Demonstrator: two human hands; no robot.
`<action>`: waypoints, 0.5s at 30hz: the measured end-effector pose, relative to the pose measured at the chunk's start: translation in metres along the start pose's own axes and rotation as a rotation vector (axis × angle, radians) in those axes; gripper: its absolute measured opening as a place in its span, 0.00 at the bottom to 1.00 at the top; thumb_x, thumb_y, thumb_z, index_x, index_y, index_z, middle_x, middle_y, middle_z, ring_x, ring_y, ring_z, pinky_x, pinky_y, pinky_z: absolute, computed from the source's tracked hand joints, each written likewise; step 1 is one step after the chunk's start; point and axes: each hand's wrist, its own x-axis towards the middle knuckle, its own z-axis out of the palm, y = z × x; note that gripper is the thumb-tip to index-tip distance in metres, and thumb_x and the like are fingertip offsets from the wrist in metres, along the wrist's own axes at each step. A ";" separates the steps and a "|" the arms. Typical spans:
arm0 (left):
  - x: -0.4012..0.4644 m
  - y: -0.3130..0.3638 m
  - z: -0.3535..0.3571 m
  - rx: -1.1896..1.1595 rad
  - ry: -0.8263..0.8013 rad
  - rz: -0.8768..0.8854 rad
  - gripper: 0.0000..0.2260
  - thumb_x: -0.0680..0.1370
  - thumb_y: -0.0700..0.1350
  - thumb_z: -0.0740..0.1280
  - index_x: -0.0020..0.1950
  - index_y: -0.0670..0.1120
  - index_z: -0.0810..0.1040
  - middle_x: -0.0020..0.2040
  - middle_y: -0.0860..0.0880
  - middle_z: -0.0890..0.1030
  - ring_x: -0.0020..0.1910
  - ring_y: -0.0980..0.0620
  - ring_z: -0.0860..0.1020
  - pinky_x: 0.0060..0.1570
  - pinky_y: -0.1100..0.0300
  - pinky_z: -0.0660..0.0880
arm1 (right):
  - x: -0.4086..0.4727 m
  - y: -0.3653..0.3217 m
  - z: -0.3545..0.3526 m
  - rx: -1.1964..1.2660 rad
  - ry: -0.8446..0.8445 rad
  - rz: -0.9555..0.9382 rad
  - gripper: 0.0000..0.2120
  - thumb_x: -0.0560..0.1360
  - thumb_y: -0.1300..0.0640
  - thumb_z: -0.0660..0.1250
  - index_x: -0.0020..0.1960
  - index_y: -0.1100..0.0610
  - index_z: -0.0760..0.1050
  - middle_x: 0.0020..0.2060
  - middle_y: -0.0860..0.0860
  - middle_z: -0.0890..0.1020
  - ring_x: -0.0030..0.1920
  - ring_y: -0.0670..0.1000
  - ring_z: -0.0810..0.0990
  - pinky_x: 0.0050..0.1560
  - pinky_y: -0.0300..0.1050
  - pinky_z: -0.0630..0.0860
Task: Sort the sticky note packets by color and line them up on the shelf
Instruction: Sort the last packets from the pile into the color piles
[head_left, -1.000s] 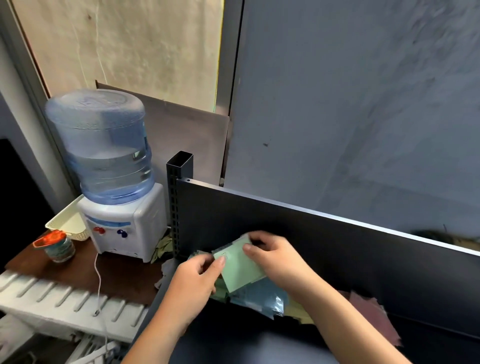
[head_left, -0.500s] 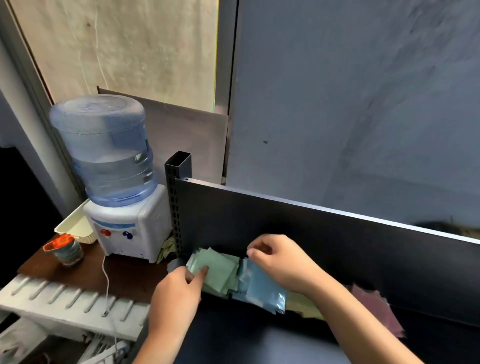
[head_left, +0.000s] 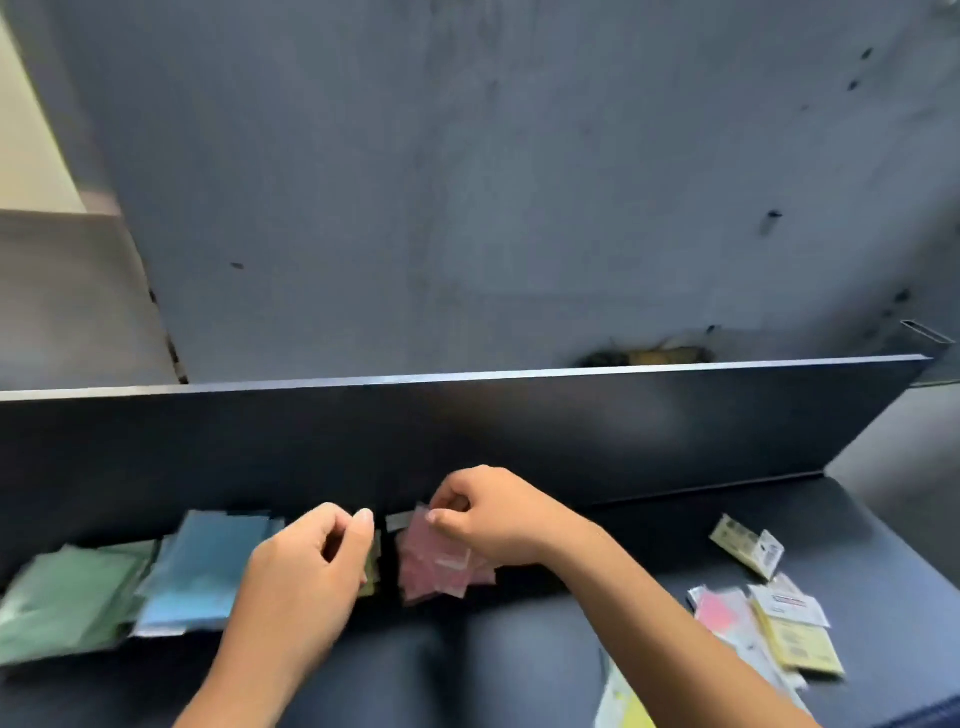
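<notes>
With the pink packets (head_left: 441, 564) pinched by the fingers of the right hand (head_left: 488, 512) at the shelf's (head_left: 519, 649) centre and the left hand (head_left: 306, 566) loosely curled at 9 o'clock, the slippery stack could be fanned out or toppled onto the neighbouring pile if released unevenly.

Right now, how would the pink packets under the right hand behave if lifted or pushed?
The pink packets look thin and flat, so probably light and floppy. Their glossy wrap suggests they slide; the fanned pile fits that. The right hand pinches one.
</notes>
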 end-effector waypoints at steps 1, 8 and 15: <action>-0.002 0.009 0.023 0.039 -0.075 0.033 0.17 0.80 0.55 0.66 0.35 0.48 0.76 0.32 0.53 0.81 0.34 0.55 0.78 0.39 0.55 0.75 | -0.009 0.026 -0.010 -0.029 0.021 0.043 0.12 0.80 0.44 0.66 0.56 0.50 0.83 0.52 0.47 0.86 0.52 0.50 0.83 0.56 0.50 0.81; -0.033 0.056 0.170 0.439 -0.787 0.277 0.25 0.71 0.66 0.69 0.65 0.60 0.71 0.57 0.60 0.73 0.58 0.60 0.74 0.60 0.58 0.73 | -0.070 0.234 -0.067 -0.221 0.158 0.507 0.15 0.75 0.43 0.65 0.41 0.54 0.76 0.40 0.52 0.81 0.48 0.61 0.82 0.43 0.50 0.76; -0.048 0.083 0.234 0.597 -0.905 0.224 0.34 0.66 0.71 0.70 0.67 0.58 0.69 0.57 0.54 0.65 0.54 0.53 0.72 0.58 0.54 0.73 | -0.099 0.349 -0.069 -0.176 0.113 0.679 0.35 0.69 0.36 0.71 0.73 0.48 0.74 0.68 0.55 0.74 0.67 0.60 0.74 0.62 0.51 0.77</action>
